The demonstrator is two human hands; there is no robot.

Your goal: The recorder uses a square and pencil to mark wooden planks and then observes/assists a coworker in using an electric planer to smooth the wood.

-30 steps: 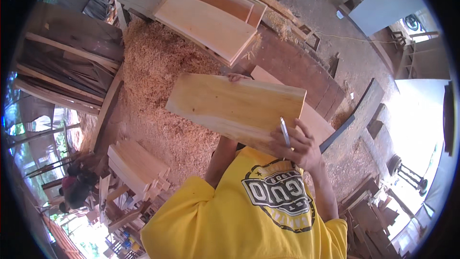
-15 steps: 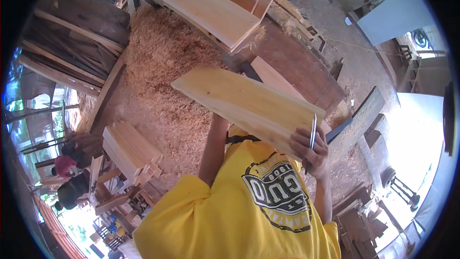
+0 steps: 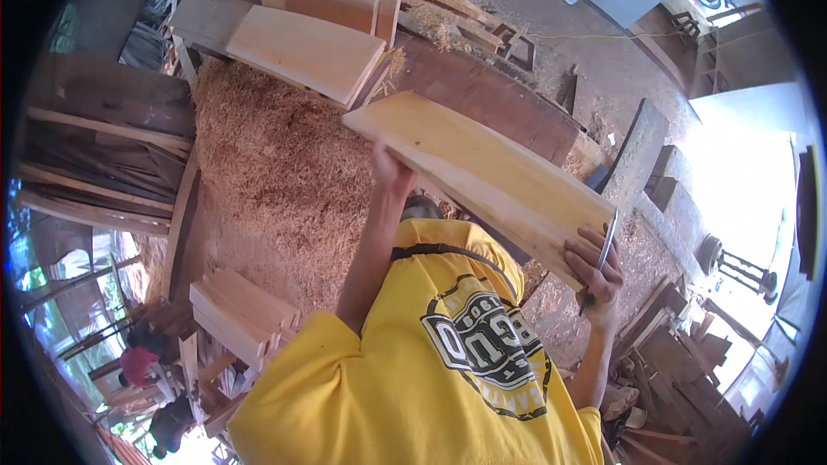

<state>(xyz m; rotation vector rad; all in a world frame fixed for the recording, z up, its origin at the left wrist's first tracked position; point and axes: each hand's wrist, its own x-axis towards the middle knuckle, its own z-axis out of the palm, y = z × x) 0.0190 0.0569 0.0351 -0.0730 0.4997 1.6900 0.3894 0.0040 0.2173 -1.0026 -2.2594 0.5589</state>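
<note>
Board [image 3: 491, 164] swung rightward, held aloft, masking brown bench's [image 3: 495, 93] near edge. Left hand [image 3: 393, 172], hidden half a second ago, now grips its left end; right hand [image 3: 596, 271] pinches right end plus pen [image 3: 609, 239]. Probably steadier.

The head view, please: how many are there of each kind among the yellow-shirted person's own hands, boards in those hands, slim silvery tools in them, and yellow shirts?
Left hand and right hand: 2
Held board: 1
Slim silvery tool: 1
Yellow shirt: 1
Total: 5
</note>
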